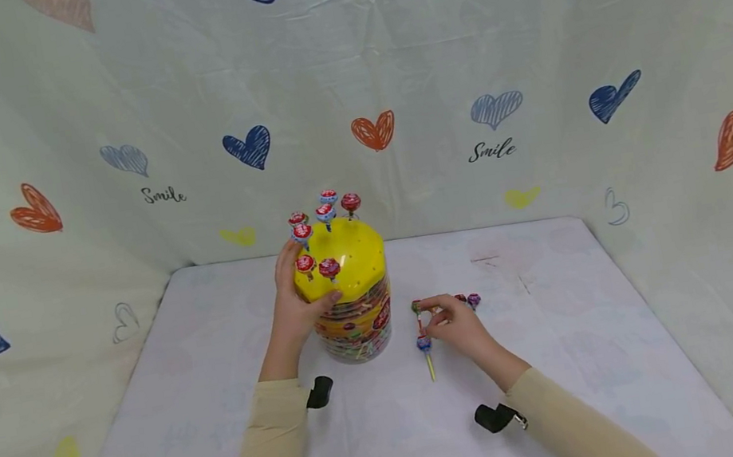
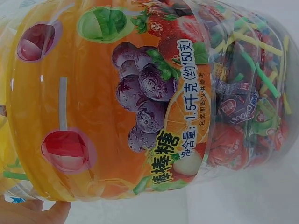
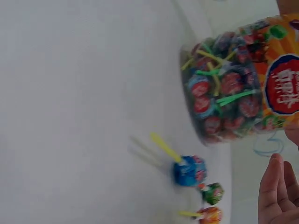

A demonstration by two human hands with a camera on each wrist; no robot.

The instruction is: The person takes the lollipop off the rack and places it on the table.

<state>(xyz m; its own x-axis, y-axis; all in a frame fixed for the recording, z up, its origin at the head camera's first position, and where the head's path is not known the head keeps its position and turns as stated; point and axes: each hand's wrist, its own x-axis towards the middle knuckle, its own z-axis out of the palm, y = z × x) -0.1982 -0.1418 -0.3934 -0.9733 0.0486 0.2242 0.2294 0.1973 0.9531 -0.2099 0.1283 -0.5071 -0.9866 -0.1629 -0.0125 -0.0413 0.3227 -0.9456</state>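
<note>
A tall clear jar of lollipops (image 1: 357, 335) with a yellow lid (image 1: 348, 248) stands upright on the table. My left hand (image 1: 295, 305) grips it around the lid, thumb at the front. Several wrapped lollipops (image 1: 330, 268) stick up from the lid, mostly on its left side. To the right of the jar, my right hand (image 1: 455, 324) hovers over loose lollipops, thumb and index finger apart. Nearest its fingertips are a green lollipop (image 3: 213, 193) and a blue lollipop (image 1: 424, 343) with a yellow stick; the right wrist view shows nothing between the fingers.
An orange lollipop (image 3: 210, 215) lies beside the green one. A purple lollipop (image 1: 474, 299) lies just beyond the right hand. The white-covered table (image 1: 563, 357) meets a hanging cloth (image 1: 421, 74) printed with hearts at the back.
</note>
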